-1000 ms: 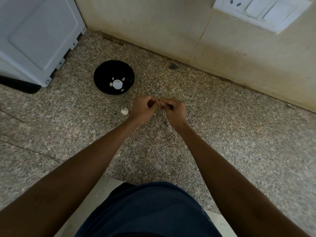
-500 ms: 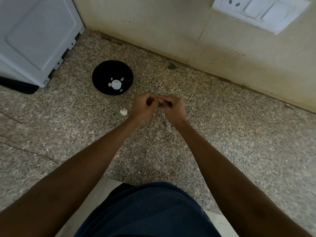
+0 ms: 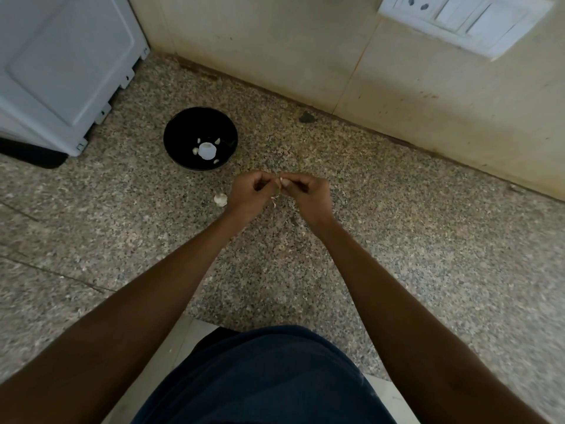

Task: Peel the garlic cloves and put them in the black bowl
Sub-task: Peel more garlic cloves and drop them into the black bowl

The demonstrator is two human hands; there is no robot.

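My left hand (image 3: 250, 194) and my right hand (image 3: 307, 194) meet above the speckled counter, fingers curled, both pinching a small garlic clove (image 3: 282, 180) between them. A thin strip of papery skin (image 3: 274, 201) hangs below the fingertips. The black bowl (image 3: 183, 130) stands up and to the left of my hands; inside lie several peeled cloves and a larger white piece (image 3: 207, 150). A piece of a garlic bulb (image 3: 220, 199) lies on the counter just left of my left hand.
A grey-white appliance (image 3: 61, 68) fills the top left corner beside the bowl. The beige wall (image 3: 305, 50) runs behind the counter, with a switch plate (image 3: 464, 22) at the top right. Bits of garlic skin lie scattered on the granite counter (image 3: 428, 240) around my hands.
Both hands stay together on the clove with only small finger movements. A strip of skin now hangs under the fingertips.
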